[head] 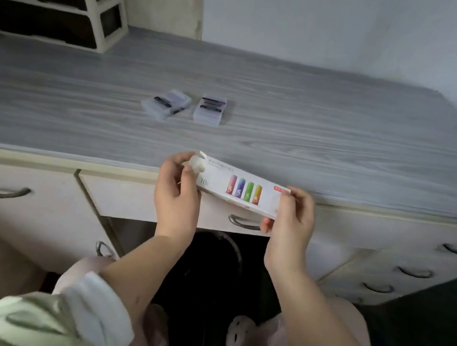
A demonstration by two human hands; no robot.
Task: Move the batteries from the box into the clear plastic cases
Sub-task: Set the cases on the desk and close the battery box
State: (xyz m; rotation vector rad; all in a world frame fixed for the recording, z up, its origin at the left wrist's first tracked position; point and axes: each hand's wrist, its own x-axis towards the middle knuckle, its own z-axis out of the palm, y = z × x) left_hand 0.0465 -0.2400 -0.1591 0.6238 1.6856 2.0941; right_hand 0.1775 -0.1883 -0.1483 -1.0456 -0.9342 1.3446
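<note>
The long white cardboard battery box, printed with four coloured batteries, is held in the air over the near edge of the grey wood-grain table. The right hand grips its right end; the left hand pinches the opened flap at its left end. Two clear plastic cases lie side by side farther back on the table, well apart from the box.

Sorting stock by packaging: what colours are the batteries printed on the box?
On the white box, seen from the head view: red, purple, green and orange-yellow.
</note>
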